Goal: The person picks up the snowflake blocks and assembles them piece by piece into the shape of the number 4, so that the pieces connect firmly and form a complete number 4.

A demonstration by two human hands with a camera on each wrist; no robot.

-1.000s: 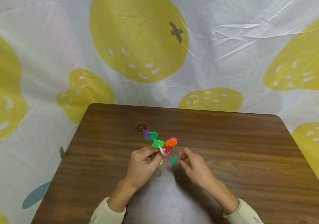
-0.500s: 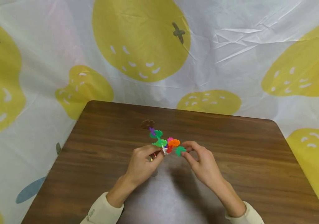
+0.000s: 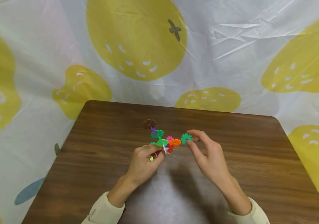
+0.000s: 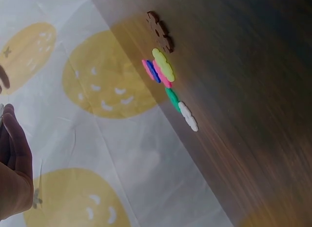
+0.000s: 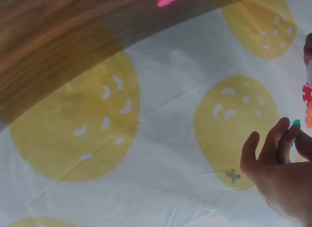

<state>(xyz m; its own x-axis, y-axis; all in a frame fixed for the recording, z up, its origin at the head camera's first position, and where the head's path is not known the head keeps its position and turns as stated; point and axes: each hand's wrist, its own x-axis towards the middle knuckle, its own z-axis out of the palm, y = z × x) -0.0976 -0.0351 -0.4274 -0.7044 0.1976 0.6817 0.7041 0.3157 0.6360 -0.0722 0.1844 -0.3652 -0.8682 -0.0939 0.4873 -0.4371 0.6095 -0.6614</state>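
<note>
My left hand (image 3: 145, 163) pinches a white notched plastic disc (image 3: 165, 150) in a built-up chain of interlocking discs. From there one branch runs through green discs (image 3: 162, 142) and a purple one to a brown disc (image 3: 149, 123) at the far end. Red, orange (image 3: 175, 142) and pink discs branch to the right. Between thumb and fingers of my right hand (image 3: 211, 158) is a loose green disc (image 3: 186, 138), face towards me, close beside the orange one; contact is unclear in the head view. In the left wrist view a yellow disc (image 4: 163, 65) and others stand out from the chain.
Below the hands lies a dark wooden table (image 3: 246, 155) with rounded far corners. Behind it hangs a white cloth (image 3: 232, 56) printed with yellow fruit.
My right hand has risen and moved away to the right with the green disc, which has turned flat towards me. The left hand has shifted slightly right, still holding the chain.
</note>
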